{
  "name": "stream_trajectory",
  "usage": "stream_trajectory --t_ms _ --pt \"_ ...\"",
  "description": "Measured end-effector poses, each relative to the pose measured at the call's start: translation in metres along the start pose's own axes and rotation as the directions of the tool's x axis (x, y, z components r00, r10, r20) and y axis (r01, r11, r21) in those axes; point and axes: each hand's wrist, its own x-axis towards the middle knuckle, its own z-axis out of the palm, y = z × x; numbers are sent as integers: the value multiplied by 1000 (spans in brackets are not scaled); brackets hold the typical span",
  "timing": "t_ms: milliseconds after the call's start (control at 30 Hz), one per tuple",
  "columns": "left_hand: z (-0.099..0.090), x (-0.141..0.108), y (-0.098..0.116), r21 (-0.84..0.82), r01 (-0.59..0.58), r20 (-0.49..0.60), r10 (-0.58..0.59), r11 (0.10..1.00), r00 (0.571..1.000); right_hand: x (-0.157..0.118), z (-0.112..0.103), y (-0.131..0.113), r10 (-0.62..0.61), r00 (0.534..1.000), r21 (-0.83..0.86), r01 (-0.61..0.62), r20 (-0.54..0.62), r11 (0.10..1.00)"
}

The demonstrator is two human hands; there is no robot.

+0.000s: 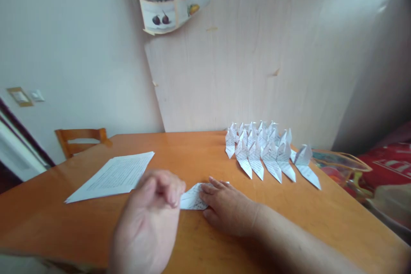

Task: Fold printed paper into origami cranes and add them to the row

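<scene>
Folded paper [192, 200] lies on table [189, 147], right part beneath right hand [227, 209], fingers extended. Left hand [153, 212] by paper's left end, fingers curled; cannot tell whether gripping.

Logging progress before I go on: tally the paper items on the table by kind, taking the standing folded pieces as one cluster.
Stack of printed sheets: 1
Folded paper under the right hand: 1
Cluster of standing folded pieces: 1 (overlapping, exact piece count unclear)
Total: 3
</scene>
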Motion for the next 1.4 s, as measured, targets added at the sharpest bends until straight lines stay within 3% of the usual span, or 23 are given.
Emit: stream_trajectory --t_ms 100,167,300,467,767,1000,1233,1400 --pt "-5 27 -20 -193 208 108 -190 959 976 0 2 1 1 1000 12 -1 -1 1000" --pt "-14 36 -33 -306 297 108 -277 904 955 0 3 1 7 1000 19 -7 -2 1000" --pt "-26 38 -45 -419 370 145 -341 829 929 1 3 1 24 999 29 -25 28 999" --pt "-27 35 -44 -463 416 178 -377 783 909 1 3 0 58 998 54 -60 35 997" --pt "-27 34 -47 -482 418 182 -379 770 907 3 12 10 44 999 48 -45 29 998" --pt "-25 35 -54 -417 327 -59 -384 848 921 2 10 8 49 998 43 -50 25 998" --pt "-28 33 -61 -283 256 -79 -289 924 954 2 7 6 41 999 39 -42 34 998" --pt "-27 33 -61 -240 259 -106 -290 936 951 2 5 5 34 999 66 -35 20 997"
